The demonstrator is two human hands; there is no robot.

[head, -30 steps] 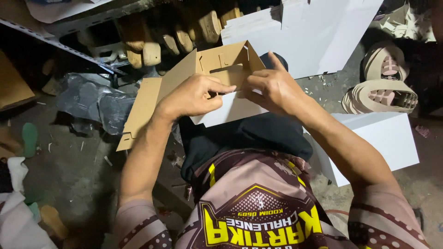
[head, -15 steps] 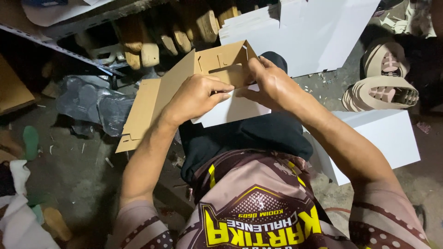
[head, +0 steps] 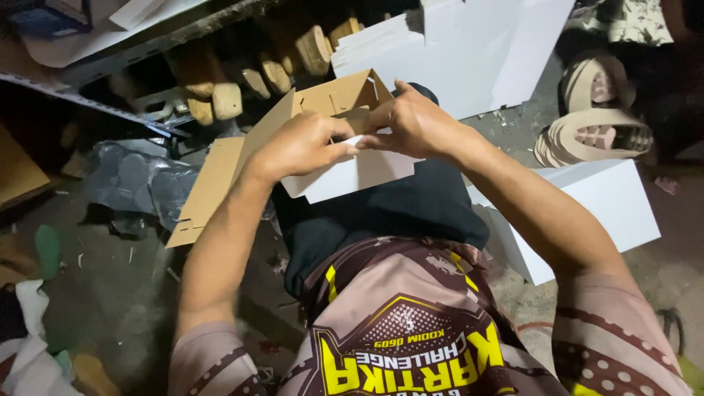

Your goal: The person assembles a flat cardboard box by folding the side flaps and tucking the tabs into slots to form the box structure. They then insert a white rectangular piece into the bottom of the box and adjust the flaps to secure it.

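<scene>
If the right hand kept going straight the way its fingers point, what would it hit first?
The right hand points leftward across the cardboard box, so it would likely meet the left hand fingertips first, already about touching; depth is unclear.

Person wears a short-sleeved jersey (head: pixel 411 323), brown and tan with a dotted pattern on the sleeves, yellow block lettering and a yellow-edged crest on the chest. Dark trousers (head: pixel 381 213) at 12 o'clock of jersey. Forearms bare, no gloves.
</scene>
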